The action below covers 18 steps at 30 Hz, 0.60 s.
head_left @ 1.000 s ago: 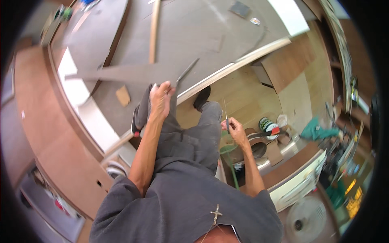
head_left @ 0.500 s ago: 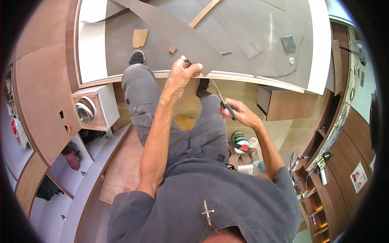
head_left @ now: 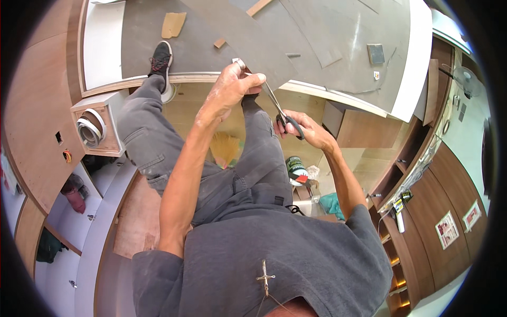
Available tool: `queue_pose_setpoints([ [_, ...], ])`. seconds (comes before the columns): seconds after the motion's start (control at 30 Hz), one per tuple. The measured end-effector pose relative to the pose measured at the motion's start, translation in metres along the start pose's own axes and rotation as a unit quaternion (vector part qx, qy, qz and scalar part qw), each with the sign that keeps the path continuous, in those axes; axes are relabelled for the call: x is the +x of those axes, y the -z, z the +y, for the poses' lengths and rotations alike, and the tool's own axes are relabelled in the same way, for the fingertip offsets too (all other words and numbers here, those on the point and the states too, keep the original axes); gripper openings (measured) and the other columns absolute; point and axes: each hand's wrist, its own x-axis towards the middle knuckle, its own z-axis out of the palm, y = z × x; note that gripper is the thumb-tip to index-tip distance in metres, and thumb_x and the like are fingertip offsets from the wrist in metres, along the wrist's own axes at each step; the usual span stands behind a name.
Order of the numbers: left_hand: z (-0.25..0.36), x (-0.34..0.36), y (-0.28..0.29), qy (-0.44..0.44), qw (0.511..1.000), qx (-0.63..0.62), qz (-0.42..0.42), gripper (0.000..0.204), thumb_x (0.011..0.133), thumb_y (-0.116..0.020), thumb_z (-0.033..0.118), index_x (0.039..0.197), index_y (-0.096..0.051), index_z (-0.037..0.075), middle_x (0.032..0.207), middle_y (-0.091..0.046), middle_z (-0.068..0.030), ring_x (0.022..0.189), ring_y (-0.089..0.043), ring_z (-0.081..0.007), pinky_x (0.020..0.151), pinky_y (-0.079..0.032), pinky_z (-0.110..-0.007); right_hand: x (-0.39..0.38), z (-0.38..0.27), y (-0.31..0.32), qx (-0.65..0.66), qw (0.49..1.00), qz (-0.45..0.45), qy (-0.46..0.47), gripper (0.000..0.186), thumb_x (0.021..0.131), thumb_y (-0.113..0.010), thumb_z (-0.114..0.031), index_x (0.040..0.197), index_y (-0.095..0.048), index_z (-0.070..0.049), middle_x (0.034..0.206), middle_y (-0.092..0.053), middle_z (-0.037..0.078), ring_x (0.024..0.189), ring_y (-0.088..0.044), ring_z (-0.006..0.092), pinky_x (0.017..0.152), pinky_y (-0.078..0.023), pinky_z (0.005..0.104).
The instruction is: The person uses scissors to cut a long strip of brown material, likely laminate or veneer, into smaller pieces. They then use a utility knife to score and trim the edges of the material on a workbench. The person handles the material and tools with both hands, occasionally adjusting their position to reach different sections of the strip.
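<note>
My left hand (head_left: 224, 92) is closed, with its thumb pressed over the near end of a long grey sheet strip (head_left: 232, 31) that lies across the work surface. In my right hand (head_left: 306, 129) is a pair of scissors (head_left: 282, 112) with black handles. Its metal blades point up and left, reaching the strip's near edge beside my left thumb. The blade tips are partly hidden by the left hand, so I cannot tell whether they are cutting. A shiny metallic band (head_left: 239, 63) shows at my left fingers.
The grey-topped work surface (head_left: 348, 68) carries a tan scrap (head_left: 173, 25), a small wood block (head_left: 219, 43) and a dark square piece (head_left: 375, 54). My shoe (head_left: 160, 61) is at its near edge. Rolled edging (head_left: 91, 129) sits left; a paint can (head_left: 297, 168) stands below my right arm.
The scissors have moved up and left, their blades now at the strip's edge beside my left hand. My left leg has swung out to the left, and the view has shifted.
</note>
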Motion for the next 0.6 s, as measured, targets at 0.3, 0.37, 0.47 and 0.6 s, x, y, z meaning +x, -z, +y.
queue_pose_setpoints([
  [0.3,-0.015,0.005,-0.002,-0.003,0.996,-0.087,-0.026,0.031,0.088,-0.066,0.020,0.106,-0.055,-0.003,0.100,-0.061,-0.0112,0.091,-0.063,-0.0192,0.080,-0.057,-0.033,0.007,0.015,-0.007,0.040,0.999,0.034,0.004,0.050,0.086,-0.061,-0.057,0.089,-0.057,-0.007,0.085,-0.055,0.001,0.076,-0.050,0.0115,0.067,-0.040,0.0267],
  [0.37,-0.020,0.005,-0.001,0.003,0.996,-0.078,-0.038,0.036,0.089,-0.065,0.025,0.116,-0.055,0.002,0.107,-0.061,-0.0092,0.102,-0.060,-0.0188,0.087,-0.055,-0.038,0.007,0.017,-0.005,0.022,0.999,0.026,-0.022,0.060,0.082,-0.058,-0.066,0.088,-0.054,-0.006,0.086,-0.055,0.004,0.078,-0.050,0.0145,0.071,-0.041,0.0290],
  [0.47,-0.025,0.002,-0.003,-0.009,0.994,-0.098,-0.042,0.038,0.089,-0.065,0.025,0.116,-0.054,0.001,0.107,-0.060,-0.0094,0.101,-0.060,-0.0189,0.086,-0.056,-0.038,0.005,0.016,-0.006,0.012,0.999,0.033,-0.030,0.060,0.081,-0.059,-0.065,0.089,-0.055,-0.006,0.086,-0.054,0.003,0.076,-0.050,0.0139,0.071,-0.041,0.0286],
  [0.6,-0.024,-0.002,-0.006,-0.021,0.995,-0.089,-0.045,0.038,0.089,-0.065,0.024,0.116,-0.053,-0.001,0.107,-0.060,-0.0109,0.100,-0.061,-0.0192,0.086,-0.057,-0.038,-0.001,0.021,-0.008,-0.008,0.998,0.057,-0.027,0.057,0.083,-0.060,-0.063,0.089,-0.055,-0.006,0.084,-0.053,0.001,0.074,-0.048,0.0113,0.068,-0.040,0.0264],
])
